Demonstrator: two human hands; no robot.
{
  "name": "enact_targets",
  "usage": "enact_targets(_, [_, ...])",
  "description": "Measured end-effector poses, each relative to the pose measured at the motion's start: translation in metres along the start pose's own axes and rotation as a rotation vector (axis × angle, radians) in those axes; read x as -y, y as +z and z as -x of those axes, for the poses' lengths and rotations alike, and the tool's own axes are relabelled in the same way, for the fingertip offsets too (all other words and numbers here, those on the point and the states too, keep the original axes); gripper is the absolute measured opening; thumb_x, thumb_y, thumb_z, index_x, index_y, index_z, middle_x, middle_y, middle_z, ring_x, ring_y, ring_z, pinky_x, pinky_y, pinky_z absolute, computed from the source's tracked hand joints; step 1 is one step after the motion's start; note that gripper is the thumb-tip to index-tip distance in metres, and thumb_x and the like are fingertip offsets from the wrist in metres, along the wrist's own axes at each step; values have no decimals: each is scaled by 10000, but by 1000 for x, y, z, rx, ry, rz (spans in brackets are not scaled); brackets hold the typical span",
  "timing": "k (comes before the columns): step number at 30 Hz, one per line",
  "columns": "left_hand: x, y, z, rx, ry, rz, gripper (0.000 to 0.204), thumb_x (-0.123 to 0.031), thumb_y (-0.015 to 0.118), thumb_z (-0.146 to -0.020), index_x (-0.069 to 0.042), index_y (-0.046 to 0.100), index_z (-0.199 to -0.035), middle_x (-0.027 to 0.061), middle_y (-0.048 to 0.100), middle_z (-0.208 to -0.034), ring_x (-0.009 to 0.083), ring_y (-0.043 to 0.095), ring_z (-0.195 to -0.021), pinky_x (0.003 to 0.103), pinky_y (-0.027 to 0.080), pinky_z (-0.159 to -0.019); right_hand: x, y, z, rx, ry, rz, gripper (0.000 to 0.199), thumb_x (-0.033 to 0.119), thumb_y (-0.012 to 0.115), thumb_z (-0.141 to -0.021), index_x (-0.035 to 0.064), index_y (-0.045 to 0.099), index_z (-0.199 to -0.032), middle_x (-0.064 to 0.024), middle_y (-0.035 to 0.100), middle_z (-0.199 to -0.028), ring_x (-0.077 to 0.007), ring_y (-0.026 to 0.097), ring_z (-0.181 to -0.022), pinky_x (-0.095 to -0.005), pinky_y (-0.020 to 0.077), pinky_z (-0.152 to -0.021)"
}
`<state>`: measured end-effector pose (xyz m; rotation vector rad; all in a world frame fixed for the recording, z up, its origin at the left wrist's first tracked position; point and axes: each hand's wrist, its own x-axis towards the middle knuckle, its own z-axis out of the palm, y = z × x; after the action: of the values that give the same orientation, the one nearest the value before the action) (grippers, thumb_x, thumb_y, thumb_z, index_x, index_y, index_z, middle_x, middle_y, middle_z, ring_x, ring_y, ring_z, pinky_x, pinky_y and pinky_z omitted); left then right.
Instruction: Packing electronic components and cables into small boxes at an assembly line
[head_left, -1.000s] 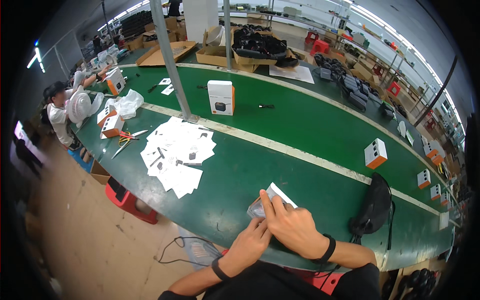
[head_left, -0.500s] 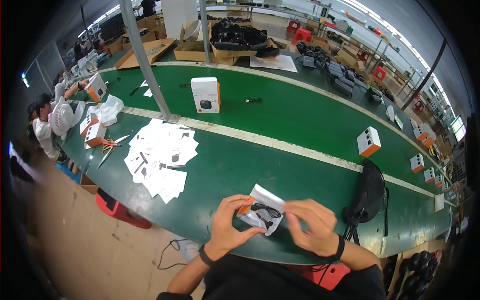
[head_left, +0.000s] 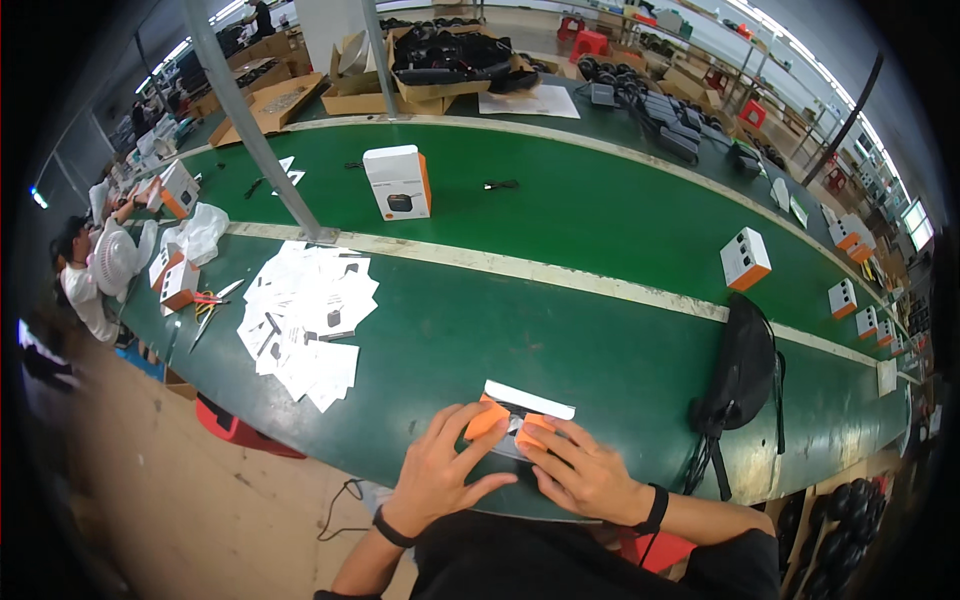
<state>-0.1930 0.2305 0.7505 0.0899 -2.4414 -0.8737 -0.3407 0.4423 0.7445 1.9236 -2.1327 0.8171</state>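
A small white and orange box (head_left: 515, 418) lies on the green table (head_left: 560, 340) close to its near edge. Its two orange flaps stand open, and something dark shows between them. My left hand (head_left: 440, 475) rests its fingers on the left orange flap. My right hand (head_left: 585, 475), with a black band on the wrist, presses its fingers on the right orange flap. Both hands are on the box from the near side.
A spread of white leaflets (head_left: 300, 315) lies to the left, with scissors (head_left: 205, 300) beyond. A black bag (head_left: 745, 365) sits at the right. White and orange boxes (head_left: 398, 182) stand along the table. Another person (head_left: 95, 275) works at the far left.
The box was held up in both hands half a second ago. Now it lies on the table with my fingers on its orange flaps.
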Motion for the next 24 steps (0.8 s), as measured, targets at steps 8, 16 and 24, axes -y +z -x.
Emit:
enact_targets(8, [42, 5, -28, 93, 213, 248, 350, -186, 922, -854, -79, 743, -1135, 307, 348, -1737, 476, 514, -1505, 479, 507, -1169, -17, -7, -2, -24, -13, -3, 450, 148, 851, -848, 152, 792, -1295, -80, 688, -1218, -278, 669, -1110, -355, 649, -741])
enact_targets(16, [30, 10, -29, 76, 283, 198, 591, -258, 979, -754, -146, 795, -1305, 80, 756, -1311, 322, 737, -1158, 424, 611, -941, -25, -14, 10, -181, 143, -280, 449, 176, 904, -865, -24, 731, -1228, -204, 748, -1283, -338, 769, -1089, -360, 675, -731])
enact_targets(24, [21, 19, -35, 67, 193, 176, 385, -114, 901, -786, -164, 860, -1166, 84, 753, -1226, 346, 720, -1158, 451, 616, -939, -44, -7, 4, -22, 89, -58, 466, 253, 876, -923, 93, 761, -1344, -193, 614, -1541, -187, 773, -898, -325, 630, -603])
